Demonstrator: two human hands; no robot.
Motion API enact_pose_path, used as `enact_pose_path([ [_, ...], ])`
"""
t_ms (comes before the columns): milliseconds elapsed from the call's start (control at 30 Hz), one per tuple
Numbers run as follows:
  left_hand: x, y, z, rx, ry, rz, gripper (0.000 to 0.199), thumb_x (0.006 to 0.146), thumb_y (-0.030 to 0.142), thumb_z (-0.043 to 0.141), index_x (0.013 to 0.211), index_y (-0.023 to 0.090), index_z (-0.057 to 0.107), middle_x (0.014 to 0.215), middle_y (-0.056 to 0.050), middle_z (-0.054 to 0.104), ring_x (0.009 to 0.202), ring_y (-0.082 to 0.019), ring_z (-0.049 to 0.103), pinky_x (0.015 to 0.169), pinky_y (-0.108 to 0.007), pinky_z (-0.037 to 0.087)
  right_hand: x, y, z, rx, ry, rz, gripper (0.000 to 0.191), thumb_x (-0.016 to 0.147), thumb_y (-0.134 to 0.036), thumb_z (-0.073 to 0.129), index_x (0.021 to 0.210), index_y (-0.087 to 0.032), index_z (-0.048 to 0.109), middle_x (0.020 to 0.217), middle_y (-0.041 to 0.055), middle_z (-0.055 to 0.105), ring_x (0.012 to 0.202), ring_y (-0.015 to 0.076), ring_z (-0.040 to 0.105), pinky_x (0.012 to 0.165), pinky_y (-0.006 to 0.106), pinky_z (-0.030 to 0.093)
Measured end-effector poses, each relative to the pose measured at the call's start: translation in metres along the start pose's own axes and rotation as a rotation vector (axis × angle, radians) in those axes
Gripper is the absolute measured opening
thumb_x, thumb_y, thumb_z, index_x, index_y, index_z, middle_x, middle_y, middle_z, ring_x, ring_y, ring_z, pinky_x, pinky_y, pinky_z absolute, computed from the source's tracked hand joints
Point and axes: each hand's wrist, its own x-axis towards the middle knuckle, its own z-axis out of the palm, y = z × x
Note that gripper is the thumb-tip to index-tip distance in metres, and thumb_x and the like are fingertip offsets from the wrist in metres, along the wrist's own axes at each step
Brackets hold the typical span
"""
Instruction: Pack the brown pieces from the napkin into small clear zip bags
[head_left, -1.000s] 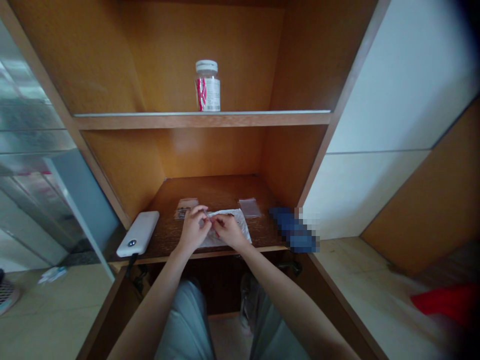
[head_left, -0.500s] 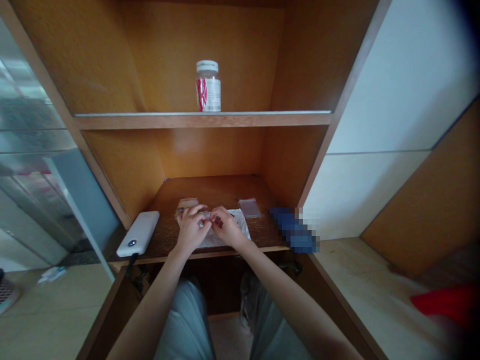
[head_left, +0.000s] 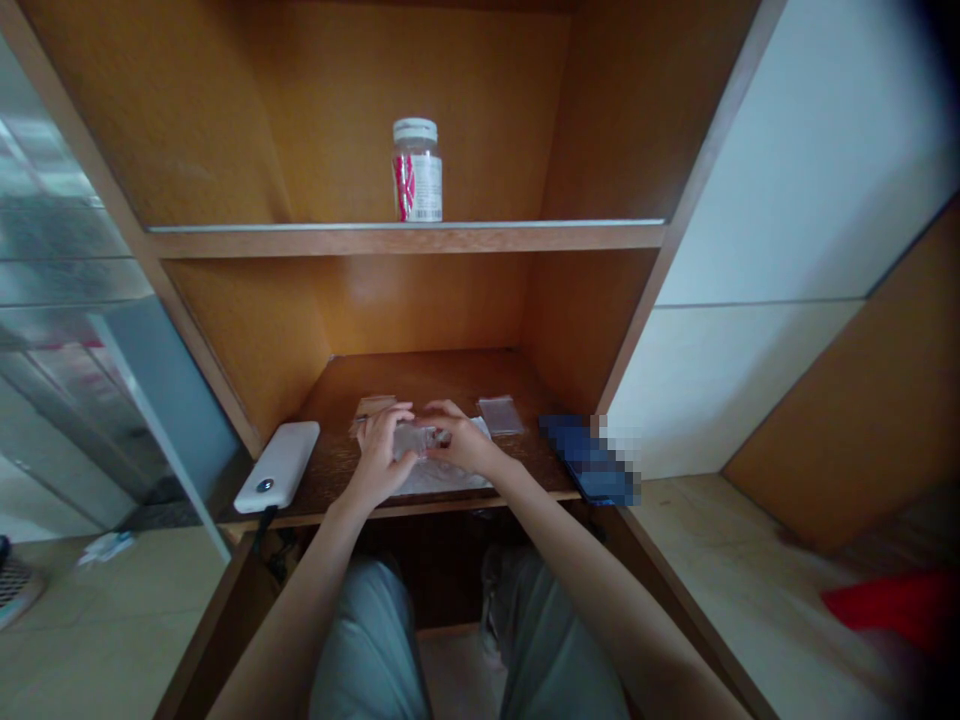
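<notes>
Between my hands, low over the wooden shelf board, is a small clear plastic bag [head_left: 409,440]. My left hand [head_left: 381,452] curls round its left side, thumb below and fingers above. On the other side, my right hand [head_left: 466,445] grips the bag's right end with thumb and bent fingers. A small shiny bit [head_left: 439,437] shows at the right fingertips, too blurred to name. Beneath both hands lies a crumpled whitish plastic sheet [head_left: 442,480]. Just behind the left fingers is a flat clear packet [head_left: 375,405], partly hidden.
Another flat clear bag [head_left: 500,415] lies to the right. A white power bank [head_left: 277,466] with a black cable is at the left edge. A dark blue flat object [head_left: 589,460], partly pixelated, overhangs the right front edge. On the upper shelf stands a white-capped bottle [head_left: 418,172].
The hands were pinched close together; now the fingers are more extended and the hands slightly apart, with more of the clear bag showing between them.
</notes>
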Motion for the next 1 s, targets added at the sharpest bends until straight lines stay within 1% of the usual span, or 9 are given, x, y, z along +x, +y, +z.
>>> enact_pose_path([
  [100,-0.002,-0.007,0.003,0.013,-0.089,0.054,0.060,0.066,0.024,0.060,0.123,0.023,0.040,0.126,-0.010,0.046,0.118,-0.027,0.038,0.098,-0.044,0.023,0.000,0.005,-0.003,-0.014,-0.005,0.008,0.042,0.064,-0.019,0.068,0.105,-0.022,0.061,0.116,0.0084,0.047,0.110,0.0190,0.044,0.093,0.035,0.038],
  [200,-0.004,-0.019,0.010,0.003,-0.172,0.070,0.059,0.070,0.034,0.059,0.125,0.022,0.040,0.126,-0.011,0.047,0.118,-0.028,0.040,0.099,-0.045,0.024,0.000,0.008,-0.004,-0.012,-0.012,0.026,0.042,0.064,-0.021,0.069,0.104,-0.020,0.061,0.114,0.0090,0.048,0.110,0.0187,0.045,0.094,0.035,0.037],
  [333,-0.006,-0.031,0.016,-0.036,-0.185,0.054,0.061,0.067,0.040,0.063,0.122,0.023,0.044,0.123,-0.011,0.051,0.117,-0.028,0.042,0.099,-0.045,0.025,-0.002,0.012,-0.003,0.002,-0.055,0.034,0.039,0.066,-0.025,0.068,0.104,-0.020,0.061,0.112,0.0084,0.050,0.108,0.0178,0.046,0.094,0.034,0.037],
  [500,-0.007,-0.032,0.016,-0.035,-0.237,0.024,0.061,0.068,0.040,0.063,0.123,0.021,0.044,0.126,-0.012,0.048,0.120,-0.028,0.039,0.100,-0.045,0.026,-0.005,0.019,0.002,0.046,-0.086,0.065,0.040,0.068,-0.028,0.067,0.106,-0.021,0.059,0.114,0.0082,0.047,0.104,0.0169,0.048,0.085,0.031,0.043],
  [633,-0.008,-0.031,0.017,-0.087,-0.208,-0.006,0.054,0.070,0.036,0.062,0.119,0.020,0.046,0.122,-0.011,0.051,0.115,-0.025,0.044,0.098,-0.042,0.031,-0.006,0.020,0.002,0.091,-0.069,0.059,0.030,0.071,-0.026,0.063,0.100,-0.019,0.060,0.112,0.0082,0.048,0.095,0.0142,0.052,0.075,0.026,0.046],
  [733,-0.011,-0.032,0.019,-0.169,-0.145,-0.050,0.050,0.071,0.037,0.061,0.115,0.020,0.046,0.115,-0.009,0.055,0.106,-0.021,0.051,0.093,-0.038,0.037,-0.005,0.021,-0.003,0.031,0.040,0.069,0.017,0.075,-0.020,0.058,0.092,-0.019,0.062,0.102,0.0064,0.054,0.095,0.0135,0.052,0.080,0.027,0.044],
  [867,-0.014,-0.035,0.023,-0.240,-0.079,-0.143,0.046,0.071,0.036,0.060,0.111,0.020,0.046,0.110,-0.008,0.056,0.097,-0.019,0.054,0.087,-0.035,0.042,-0.004,0.025,-0.012,-0.082,0.156,0.130,0.016,0.077,-0.011,0.050,0.087,-0.016,0.062,0.091,0.0058,0.059,0.088,0.0127,0.053,0.078,0.026,0.042],
  [933,-0.016,-0.037,0.024,-0.269,-0.070,-0.171,0.044,0.071,0.036,0.060,0.110,0.019,0.046,0.109,-0.008,0.056,0.097,-0.018,0.054,0.085,-0.034,0.042,-0.003,0.027,-0.015,-0.163,0.143,0.191,0.016,0.076,-0.011,0.050,0.084,-0.015,0.063,0.087,0.0059,0.060,0.082,0.0123,0.054,0.075,0.025,0.042],
  [1000,-0.016,-0.040,0.026,-0.283,-0.081,-0.197,0.043,0.072,0.036,0.058,0.109,0.019,0.045,0.108,-0.008,0.056,0.096,-0.018,0.054,0.084,-0.034,0.042,-0.004,0.026,-0.017,-0.247,0.064,0.249,0.014,0.075,-0.012,0.052,0.080,-0.014,0.064,0.082,0.0056,0.062,0.078,0.0122,0.055,0.073,0.023,0.041],
])
